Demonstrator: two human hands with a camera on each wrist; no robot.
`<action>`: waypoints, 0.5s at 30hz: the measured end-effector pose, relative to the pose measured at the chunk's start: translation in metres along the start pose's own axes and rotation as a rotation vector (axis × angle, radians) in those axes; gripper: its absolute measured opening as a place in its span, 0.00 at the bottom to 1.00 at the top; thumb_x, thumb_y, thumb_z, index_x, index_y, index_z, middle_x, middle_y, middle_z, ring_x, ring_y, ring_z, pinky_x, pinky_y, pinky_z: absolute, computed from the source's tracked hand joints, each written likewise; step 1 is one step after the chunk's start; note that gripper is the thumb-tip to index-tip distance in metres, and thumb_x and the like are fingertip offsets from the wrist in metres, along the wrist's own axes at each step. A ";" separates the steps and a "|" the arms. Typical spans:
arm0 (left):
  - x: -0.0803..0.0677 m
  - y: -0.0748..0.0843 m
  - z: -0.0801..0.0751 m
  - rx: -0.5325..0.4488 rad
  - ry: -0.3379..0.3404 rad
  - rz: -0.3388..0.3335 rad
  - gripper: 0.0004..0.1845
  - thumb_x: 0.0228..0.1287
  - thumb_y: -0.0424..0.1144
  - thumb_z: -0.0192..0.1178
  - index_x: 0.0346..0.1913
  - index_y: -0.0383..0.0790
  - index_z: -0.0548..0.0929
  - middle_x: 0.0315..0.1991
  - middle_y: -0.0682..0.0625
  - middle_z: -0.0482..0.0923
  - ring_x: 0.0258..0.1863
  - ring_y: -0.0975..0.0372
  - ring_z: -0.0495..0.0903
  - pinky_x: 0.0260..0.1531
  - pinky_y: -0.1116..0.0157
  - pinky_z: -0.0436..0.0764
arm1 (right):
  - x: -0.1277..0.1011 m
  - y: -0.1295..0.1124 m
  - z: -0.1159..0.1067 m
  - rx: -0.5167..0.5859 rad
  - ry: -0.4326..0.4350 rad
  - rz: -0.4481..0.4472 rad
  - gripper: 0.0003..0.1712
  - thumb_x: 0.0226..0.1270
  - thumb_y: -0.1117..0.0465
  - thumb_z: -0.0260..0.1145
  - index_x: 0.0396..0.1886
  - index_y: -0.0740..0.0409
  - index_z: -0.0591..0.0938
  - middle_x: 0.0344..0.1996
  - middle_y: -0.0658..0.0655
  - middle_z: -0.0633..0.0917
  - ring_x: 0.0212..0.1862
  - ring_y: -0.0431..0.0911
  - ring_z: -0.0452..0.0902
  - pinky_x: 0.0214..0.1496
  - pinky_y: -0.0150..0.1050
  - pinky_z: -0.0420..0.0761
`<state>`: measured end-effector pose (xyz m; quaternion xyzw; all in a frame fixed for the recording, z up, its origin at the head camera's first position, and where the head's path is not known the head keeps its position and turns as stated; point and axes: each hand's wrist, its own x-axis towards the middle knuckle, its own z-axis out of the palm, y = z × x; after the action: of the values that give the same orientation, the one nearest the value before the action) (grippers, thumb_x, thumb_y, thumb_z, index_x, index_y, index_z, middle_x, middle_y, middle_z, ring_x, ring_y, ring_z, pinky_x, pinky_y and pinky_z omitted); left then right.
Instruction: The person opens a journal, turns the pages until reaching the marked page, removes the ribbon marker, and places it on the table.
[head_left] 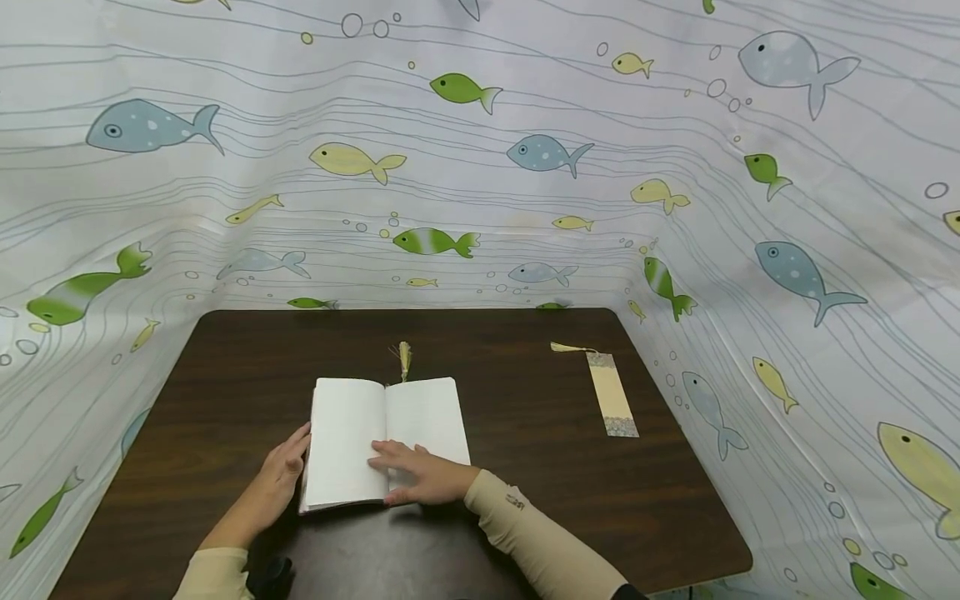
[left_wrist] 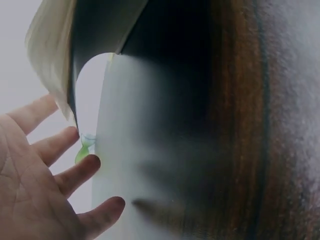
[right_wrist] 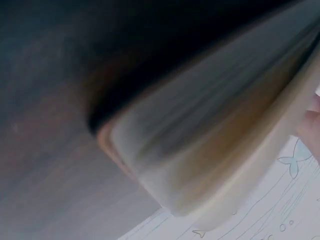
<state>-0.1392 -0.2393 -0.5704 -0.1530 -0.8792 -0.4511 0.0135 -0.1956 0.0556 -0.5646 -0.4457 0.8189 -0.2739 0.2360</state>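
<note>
the open notebook [head_left: 386, 437] lies near the table's [head_left: 225, 400] front edge. the right hand [head_left: 420, 473] presses flat fingers on its pages; the left hand [head_left: 281, 475] rests at its left edge, fingers spread, as the left wrist view shows. a bookmark [head_left: 611, 392] lies near the right edge.

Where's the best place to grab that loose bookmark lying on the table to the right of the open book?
Probably the tassel end of the bookmark, at the far end, near the curtain. The strip lies flat on the table, leaving little edge to pinch, while the tassel stands proud. The right hand is nearer; come from above.
</note>
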 end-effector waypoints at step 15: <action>0.002 -0.002 0.001 0.141 -0.079 -0.114 0.49 0.65 0.47 0.70 0.79 0.33 0.54 0.75 0.23 0.50 0.68 0.24 0.53 0.55 0.23 0.59 | 0.004 -0.002 0.006 -0.151 0.004 0.033 0.36 0.79 0.48 0.59 0.81 0.49 0.60 0.82 0.47 0.52 0.81 0.42 0.46 0.78 0.52 0.55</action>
<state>-0.1418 -0.2384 -0.5721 -0.1189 -0.9158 -0.3819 -0.0363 -0.1925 0.0502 -0.5679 -0.4481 0.8450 -0.2081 0.2047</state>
